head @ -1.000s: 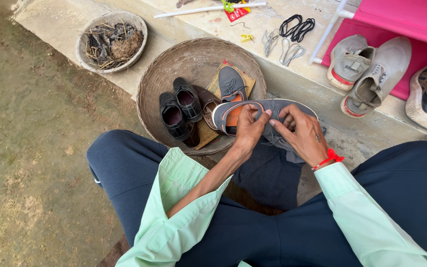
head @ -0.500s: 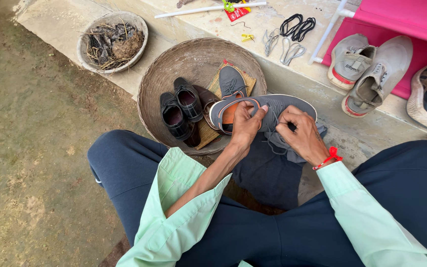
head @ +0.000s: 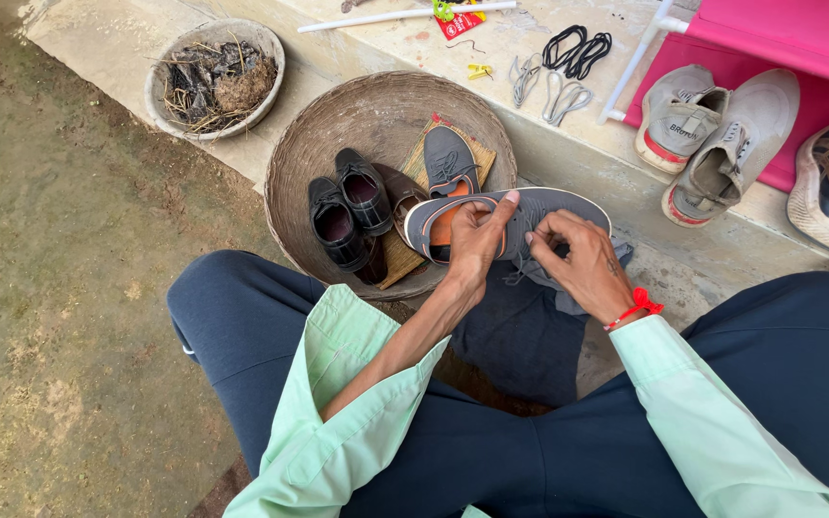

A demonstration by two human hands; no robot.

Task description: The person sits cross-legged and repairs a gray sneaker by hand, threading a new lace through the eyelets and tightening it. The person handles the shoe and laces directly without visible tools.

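Observation:
I hold a grey sneaker (head: pixel 568 205) with an orange lining over my lap. My left hand (head: pixel 477 242) grips its heel end, thumb and fingers around the opening. My right hand (head: pixel 582 264) pinches the grey laces at the shoe's middle. A red thread band circles my right wrist. Just beyond the shoe stands a round woven basket (head: pixel 338 125) with its matching grey sneaker (head: pixel 448 158) and a pair of black shoes (head: pixel 347 211) inside.
A smaller bowl (head: pixel 215 82) of dry twigs sits at the far left. On the concrete step lie loose laces (head: pixel 568 67), a white stick (head: pixel 405 15), and several worn sneakers (head: pixel 722 144) by a pink stand (head: pixel 789 38). Bare dirt ground spreads left.
The grey sneaker has shifted slightly right and away from the basket. My left thumb has stretched out over its top, and my right fingers have closed on the laces.

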